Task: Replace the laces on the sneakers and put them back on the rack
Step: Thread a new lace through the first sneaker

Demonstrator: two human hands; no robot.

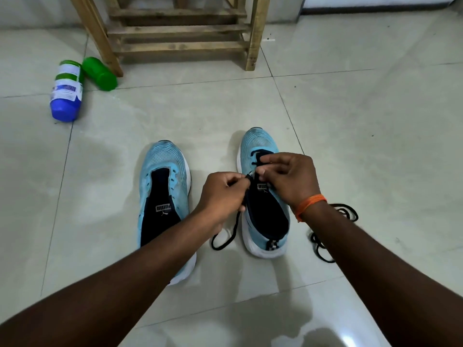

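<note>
Head view, left grip pinching black lace, right grip pinching it over blue sneaker

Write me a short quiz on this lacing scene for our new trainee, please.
1. True or false: the left sneaker is already laced.
2. Which wrist wears the orange thread band? A. the left hand side; B. the right hand side.
3. What does the left hand pinch beside the right sneaker?
Key: 1. False: its eyelets are bare. 2. B. 3. The end of the black lace.
</note>
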